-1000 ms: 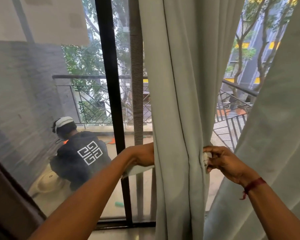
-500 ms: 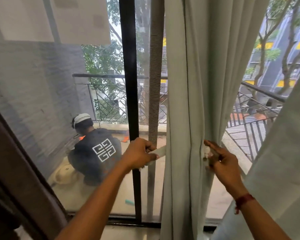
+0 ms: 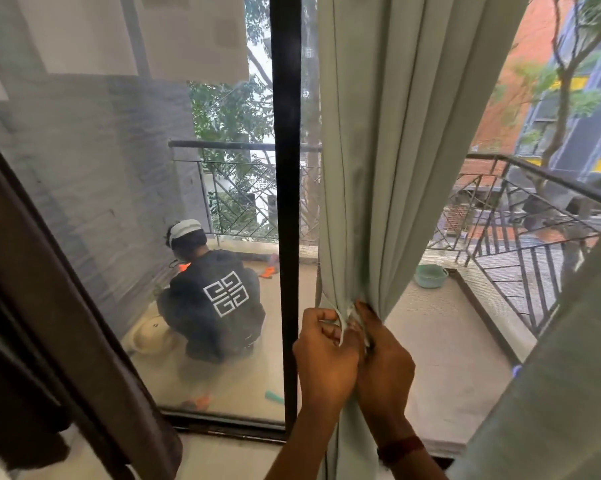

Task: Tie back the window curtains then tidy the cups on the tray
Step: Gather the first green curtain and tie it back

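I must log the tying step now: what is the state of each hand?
Left hand: closed on the tie band at the curtain.
Right hand: closed on the same tie band.

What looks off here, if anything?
Nothing looks damaged or spilled. The curtain is bunched neatly where the left hand and right hand grip the tie. Only strays: a teal piece and an orange piece lying loose on the balcony floor by the glass.
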